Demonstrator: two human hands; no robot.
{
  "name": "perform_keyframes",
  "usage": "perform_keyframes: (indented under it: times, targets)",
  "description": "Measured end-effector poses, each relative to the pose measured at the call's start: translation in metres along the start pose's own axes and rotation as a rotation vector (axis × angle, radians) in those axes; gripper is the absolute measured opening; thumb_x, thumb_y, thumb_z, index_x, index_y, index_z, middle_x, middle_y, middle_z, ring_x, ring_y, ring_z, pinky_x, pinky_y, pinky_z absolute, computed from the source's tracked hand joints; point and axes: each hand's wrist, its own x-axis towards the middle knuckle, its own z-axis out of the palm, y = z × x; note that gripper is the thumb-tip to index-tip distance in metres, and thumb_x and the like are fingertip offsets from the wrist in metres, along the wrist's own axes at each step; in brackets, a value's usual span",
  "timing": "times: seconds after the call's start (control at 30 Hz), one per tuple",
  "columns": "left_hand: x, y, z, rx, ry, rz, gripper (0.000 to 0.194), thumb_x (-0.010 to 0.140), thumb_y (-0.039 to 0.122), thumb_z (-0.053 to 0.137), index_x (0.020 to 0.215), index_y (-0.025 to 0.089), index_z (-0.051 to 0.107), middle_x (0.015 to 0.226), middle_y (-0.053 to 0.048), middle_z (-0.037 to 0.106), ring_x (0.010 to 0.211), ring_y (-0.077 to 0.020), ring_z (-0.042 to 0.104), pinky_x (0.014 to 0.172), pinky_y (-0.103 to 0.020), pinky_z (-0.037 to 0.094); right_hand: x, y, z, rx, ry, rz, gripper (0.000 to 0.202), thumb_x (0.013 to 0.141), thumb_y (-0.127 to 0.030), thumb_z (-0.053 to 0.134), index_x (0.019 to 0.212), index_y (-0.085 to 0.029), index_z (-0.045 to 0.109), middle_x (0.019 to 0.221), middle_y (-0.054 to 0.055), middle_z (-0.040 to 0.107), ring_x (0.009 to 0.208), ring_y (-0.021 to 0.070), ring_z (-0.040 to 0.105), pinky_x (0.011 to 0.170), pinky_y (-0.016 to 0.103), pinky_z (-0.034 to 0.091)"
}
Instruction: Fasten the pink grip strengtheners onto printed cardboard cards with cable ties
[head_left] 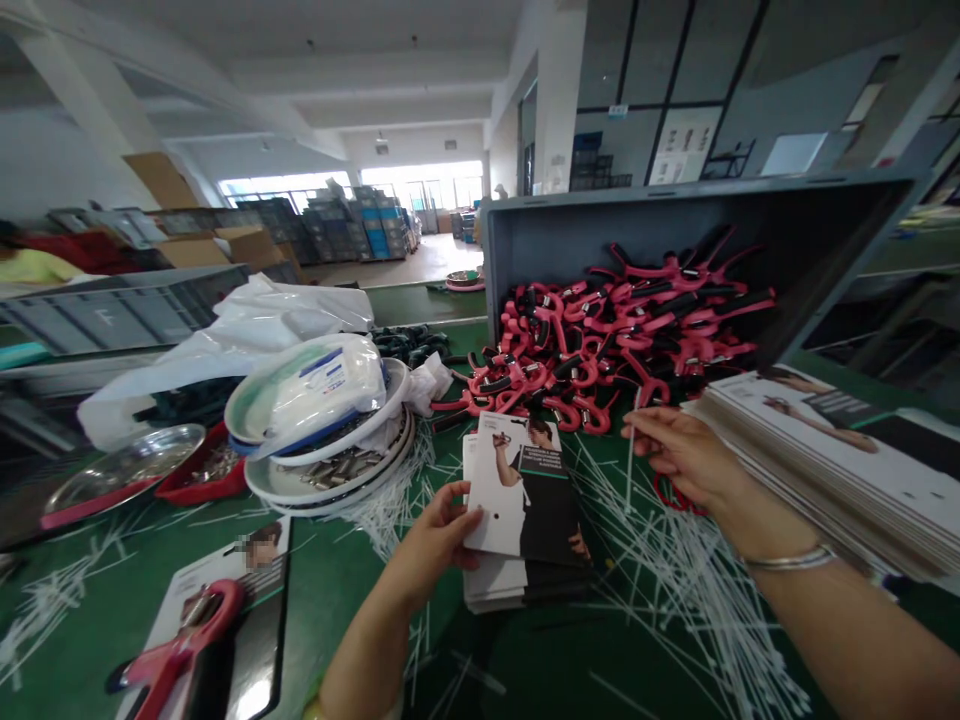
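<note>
My left hand (444, 528) pinches the left edge of a printed card (517, 490), thumb on its face, tilted up over a short stack of like cards (499, 590). Between the thumb and fingers of my right hand (679, 455) is a white cable tie (631, 465), held upright to the right of the card. Below that hand spreads a heap of loose white cable ties (712, 590). Red scissor handles (675, 495) show partly beneath the right hand. At the lower left, a red and black clamp (187, 640) lies on another printed card (262, 610).
A grey crate (817, 250) tipped toward me spills red and black clamps (600, 330). A tall stack of cards (855, 450) stands at right. Stacked bowls (330, 480) with metal parts and a plastic bag (330, 385) are left of centre. A metal dish (127, 465) sits farther left.
</note>
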Motion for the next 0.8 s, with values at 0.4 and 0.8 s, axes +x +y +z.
perform_keyframes:
  times: [0.4,0.8]
  targets:
    - [0.008,-0.009,0.002,-0.274,0.008,0.013,0.055,0.060,0.021,0.078,0.105,0.019,0.047,0.085,-0.003,0.066,0.065,-0.0143,0.063,0.049,-0.021,0.049,-0.015,0.003,0.068,-0.001,-0.283,0.102,0.032,0.068,-0.046,0.065,0.076,-0.017,0.055,0.072,0.000,0.060,0.048,0.0054,0.046,0.035,0.015,0.018]
    - [-0.005,0.002,0.013,-0.102,0.049,0.179,0.055,0.062,0.024,0.074,0.111,0.018,0.049,0.116,-0.012,0.059,0.080,-0.0193,0.064,0.056,-0.025,0.052,-0.049,-0.034,0.097,-1.026,-0.625,-0.255,0.020,0.074,-0.019,0.049,0.062,-0.018,0.064,0.054,0.000,0.062,0.048,0.0109,0.053,0.046,0.020,0.031]
